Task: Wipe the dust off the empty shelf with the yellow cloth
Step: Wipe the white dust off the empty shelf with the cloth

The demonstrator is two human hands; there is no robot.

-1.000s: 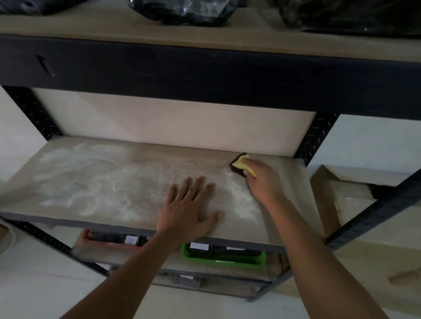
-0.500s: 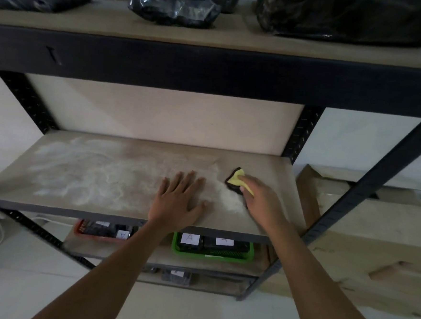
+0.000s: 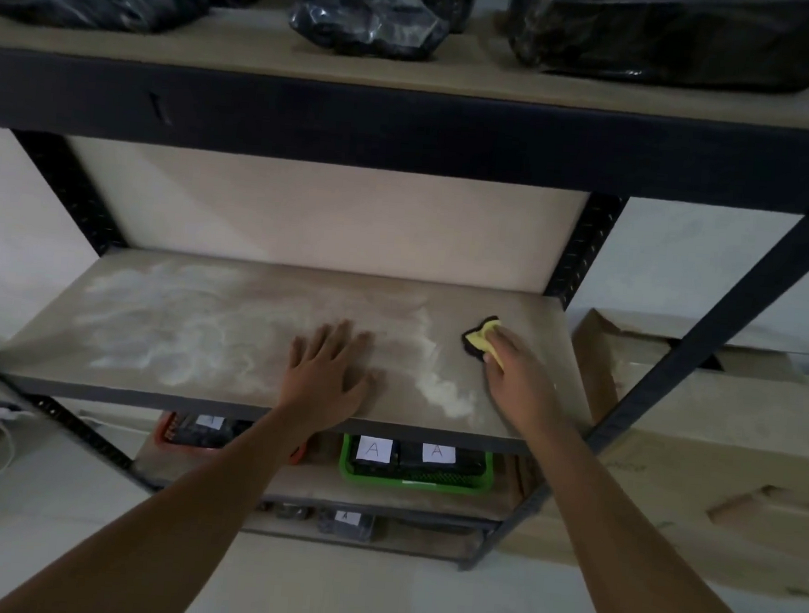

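My right hand [image 3: 515, 376] presses the yellow cloth [image 3: 482, 341], fingers curled on it; soft, light, bunches easily, so palm it flat. Left hand [image 3: 328, 373] lies flat, spread on the shelf [image 3: 542, 325].

Left hand [image 3: 326, 377] flat on the shelf [image 3: 243, 391] near its front edge, cloth [image 3: 481, 343] under the right hand [image 3: 517, 376] at its 3 o'clock, dust [image 3: 176, 324] spread toward 9 o'clock, bags [image 3: 365, 21] on the shelf above, baskets [image 3: 415, 470] on the shelf below.
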